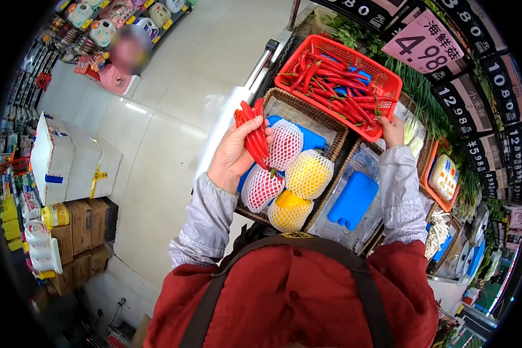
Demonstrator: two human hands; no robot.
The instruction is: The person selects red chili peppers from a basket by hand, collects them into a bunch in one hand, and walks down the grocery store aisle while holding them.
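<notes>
My left hand [233, 152] is closed around a bunch of red chili peppers [255, 138], raised over the left edge of a wicker basket [340, 145]. Below it in that basket lie fruits in foam nets: a red-skinned one [285, 145] and a yellow one [310, 174] among them. A red plastic basket [307, 98] holds many loose chili peppers [336, 84], with some blue showing beneath them. My right hand [392, 131] is closed at its near right rim, thumb towards the inside; a pepper stem lies close to the thumb.
A blue slab [354, 200] lies in the neighbouring wicker basket. Leafy greens [426, 110] and price signs [426, 43] line the right. White mushrooms [438, 235] lie nearer me. Stacked cartons [78, 232] and a white box [69, 156] stand across the aisle floor [174, 116].
</notes>
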